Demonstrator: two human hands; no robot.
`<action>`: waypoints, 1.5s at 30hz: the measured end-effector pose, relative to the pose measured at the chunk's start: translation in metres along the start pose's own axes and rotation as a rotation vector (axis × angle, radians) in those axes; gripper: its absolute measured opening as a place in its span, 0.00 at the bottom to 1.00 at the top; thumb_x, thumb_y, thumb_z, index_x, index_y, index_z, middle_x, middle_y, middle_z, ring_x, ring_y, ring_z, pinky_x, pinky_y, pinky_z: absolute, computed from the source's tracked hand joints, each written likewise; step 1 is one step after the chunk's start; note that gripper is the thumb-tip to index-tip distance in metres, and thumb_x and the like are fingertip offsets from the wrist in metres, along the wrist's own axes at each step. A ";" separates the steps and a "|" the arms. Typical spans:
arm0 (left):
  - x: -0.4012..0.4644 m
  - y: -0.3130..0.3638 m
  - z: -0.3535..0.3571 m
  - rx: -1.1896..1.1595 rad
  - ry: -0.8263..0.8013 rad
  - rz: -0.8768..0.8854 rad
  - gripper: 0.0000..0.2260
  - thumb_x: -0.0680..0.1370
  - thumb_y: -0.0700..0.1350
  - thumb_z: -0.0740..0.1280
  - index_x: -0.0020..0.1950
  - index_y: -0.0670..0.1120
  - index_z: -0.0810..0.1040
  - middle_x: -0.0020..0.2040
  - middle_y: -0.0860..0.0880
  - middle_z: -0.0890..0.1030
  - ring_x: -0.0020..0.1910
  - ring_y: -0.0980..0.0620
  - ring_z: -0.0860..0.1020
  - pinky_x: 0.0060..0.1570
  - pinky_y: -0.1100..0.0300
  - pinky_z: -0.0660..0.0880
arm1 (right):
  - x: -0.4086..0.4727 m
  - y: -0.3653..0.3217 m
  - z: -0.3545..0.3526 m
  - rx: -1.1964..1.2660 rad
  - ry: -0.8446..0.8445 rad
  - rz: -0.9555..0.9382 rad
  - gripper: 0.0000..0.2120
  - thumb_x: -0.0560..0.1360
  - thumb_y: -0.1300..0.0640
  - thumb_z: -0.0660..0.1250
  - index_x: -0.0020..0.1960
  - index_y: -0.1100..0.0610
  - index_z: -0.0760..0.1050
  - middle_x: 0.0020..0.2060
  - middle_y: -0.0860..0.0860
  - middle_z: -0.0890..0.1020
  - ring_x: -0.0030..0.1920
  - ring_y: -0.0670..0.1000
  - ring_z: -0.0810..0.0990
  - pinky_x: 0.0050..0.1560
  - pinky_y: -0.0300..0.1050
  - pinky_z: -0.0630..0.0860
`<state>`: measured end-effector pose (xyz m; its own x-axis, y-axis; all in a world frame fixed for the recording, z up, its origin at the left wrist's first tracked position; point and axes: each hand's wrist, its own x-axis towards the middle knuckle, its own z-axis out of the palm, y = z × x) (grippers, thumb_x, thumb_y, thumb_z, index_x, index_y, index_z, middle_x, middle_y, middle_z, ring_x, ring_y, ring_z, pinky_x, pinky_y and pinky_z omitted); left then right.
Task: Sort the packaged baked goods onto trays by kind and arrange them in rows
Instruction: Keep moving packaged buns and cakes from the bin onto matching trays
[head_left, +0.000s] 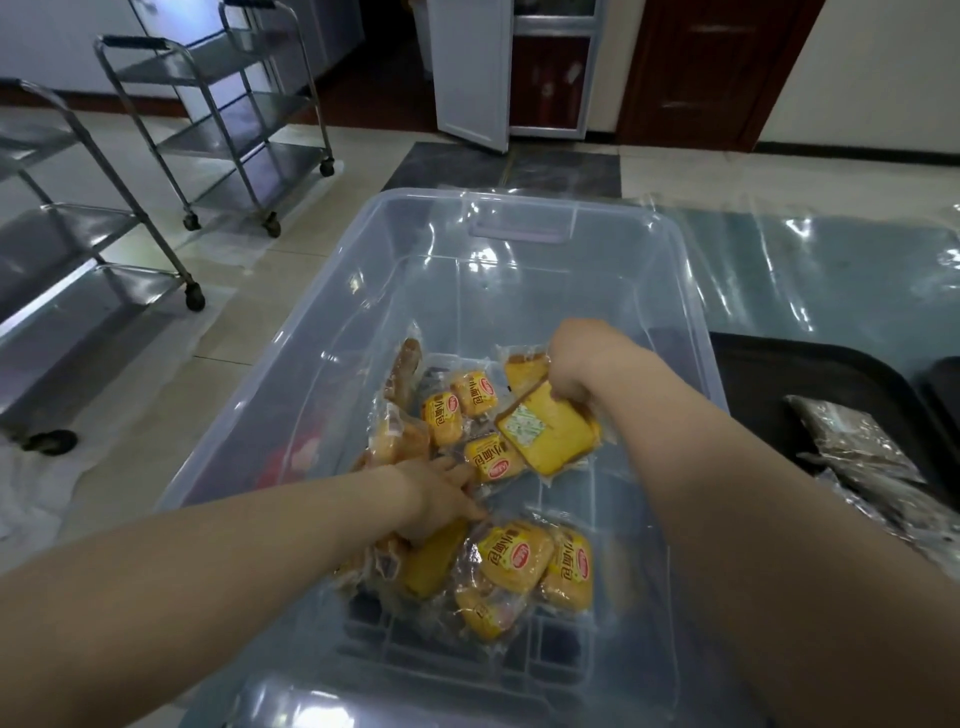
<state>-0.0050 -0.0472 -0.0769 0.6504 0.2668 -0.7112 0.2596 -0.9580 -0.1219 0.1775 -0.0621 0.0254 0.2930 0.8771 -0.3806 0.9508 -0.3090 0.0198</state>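
A clear plastic bin (519, 218) holds several packaged baked goods: small yellow buns with red labels (514, 556) and flat yellow cake slices in clear wrap. My right hand (576, 364) is inside the bin, shut on a wrapped yellow cake slice (545, 436) and lifting its near edge. My left hand (441, 499) reaches in lower down, its fingers closed over another flat yellow cake slice (431, 561) among the buns. A black tray (753, 374) stands to the right of the bin with brown wrapped cakes (852, 436) on it.
Two steel trolleys (218, 119) stand on the tiled floor at the left. The bin and tray rest on a table covered with clear plastic sheet (805, 260). A white cabinet door (472, 73) hangs open at the back.
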 end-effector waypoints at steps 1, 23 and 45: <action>-0.002 -0.001 -0.003 0.047 0.021 0.000 0.31 0.76 0.41 0.66 0.74 0.61 0.59 0.76 0.45 0.53 0.74 0.39 0.50 0.69 0.40 0.58 | 0.000 0.001 0.000 -0.024 0.003 -0.006 0.11 0.73 0.62 0.68 0.34 0.58 0.69 0.34 0.52 0.71 0.37 0.54 0.73 0.39 0.44 0.71; -0.018 -0.065 -0.063 -0.701 0.656 -0.383 0.15 0.69 0.54 0.74 0.50 0.46 0.83 0.42 0.52 0.77 0.39 0.54 0.73 0.35 0.62 0.67 | -0.004 0.003 -0.006 0.225 0.155 0.127 0.03 0.72 0.66 0.62 0.42 0.59 0.72 0.49 0.58 0.78 0.46 0.60 0.76 0.41 0.46 0.69; -0.006 -0.068 -0.040 -1.382 0.593 -0.513 0.09 0.76 0.46 0.69 0.52 0.42 0.78 0.47 0.47 0.76 0.45 0.51 0.74 0.45 0.59 0.68 | -0.009 0.004 -0.006 0.260 0.156 0.133 0.14 0.74 0.65 0.60 0.58 0.62 0.74 0.58 0.60 0.77 0.54 0.61 0.77 0.45 0.47 0.69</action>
<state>0.0018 0.0205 -0.0371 0.3818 0.8356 -0.3949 0.7356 -0.0161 0.6772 0.1796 -0.0691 0.0343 0.4435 0.8625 -0.2437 0.8519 -0.4902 -0.1843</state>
